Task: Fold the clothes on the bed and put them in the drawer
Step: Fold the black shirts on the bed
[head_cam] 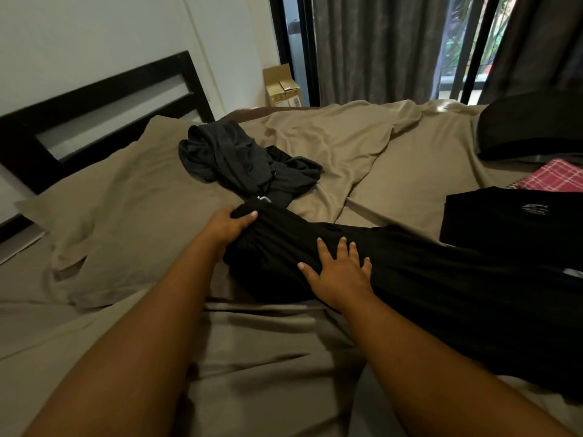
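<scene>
Your long black garment (426, 279) across the bed (362, 146), grey clothes (233, 159) heaped behind it, folded black shirt (504, 216) on your right.

You have 2 hands in view: left hand (230, 227), right hand (340, 272). On 1 bed (362, 143) you count 4 clothes pcs: 1 black garment (441, 279), 1 grey heap (233, 156), 1 folded black item (504, 219), 1 plaid cloth (555, 176). Also 1 pillow (132, 209), 1 box (282, 86), 2 curtains (372, 48) (536, 42).

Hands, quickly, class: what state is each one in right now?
Left hand: grips the end of the black garment.
Right hand: open, fingers spread flat on that garment.
</scene>
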The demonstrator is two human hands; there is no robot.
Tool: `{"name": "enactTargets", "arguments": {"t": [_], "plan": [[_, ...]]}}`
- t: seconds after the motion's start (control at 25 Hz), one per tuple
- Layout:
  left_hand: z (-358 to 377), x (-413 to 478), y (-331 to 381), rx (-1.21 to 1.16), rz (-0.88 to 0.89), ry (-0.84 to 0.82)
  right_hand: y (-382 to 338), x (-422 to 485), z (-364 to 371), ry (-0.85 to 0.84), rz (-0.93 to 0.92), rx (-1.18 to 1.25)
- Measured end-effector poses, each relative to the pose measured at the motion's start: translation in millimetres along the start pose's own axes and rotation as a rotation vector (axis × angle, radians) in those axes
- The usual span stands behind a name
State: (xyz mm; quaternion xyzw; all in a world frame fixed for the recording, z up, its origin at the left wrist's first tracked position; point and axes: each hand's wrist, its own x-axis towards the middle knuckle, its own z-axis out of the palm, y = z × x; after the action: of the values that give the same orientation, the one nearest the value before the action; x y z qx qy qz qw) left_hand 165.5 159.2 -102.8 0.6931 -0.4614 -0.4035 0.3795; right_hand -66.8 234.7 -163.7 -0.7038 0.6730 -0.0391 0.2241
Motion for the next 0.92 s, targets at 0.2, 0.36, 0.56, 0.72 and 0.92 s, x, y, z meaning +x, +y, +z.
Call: {"name": "enactTargets", "arguments": {"t": [0.2,0.36,0.56,0.72,0.92], "plan": [[-37,15,4,0.213,0.107,0.127,-3,-3,-2,0.032,-0.029,0.001],[-85,26,22,0.307,0.102,0.184,-8,-5,-1,0.031,-0.016,-0.014],[-154,8,62,0.302,0.02,0.384,-14,-3,5,-0.057,0.012,0.061],[-148,-28,107,0.272,-0.02,0.197,-5,3,1,-0.056,0.081,0.17],[-29,-80,161,0.486,0.178,-0.094,-8,-15,-42,0.049,-0.006,1.016]]}}
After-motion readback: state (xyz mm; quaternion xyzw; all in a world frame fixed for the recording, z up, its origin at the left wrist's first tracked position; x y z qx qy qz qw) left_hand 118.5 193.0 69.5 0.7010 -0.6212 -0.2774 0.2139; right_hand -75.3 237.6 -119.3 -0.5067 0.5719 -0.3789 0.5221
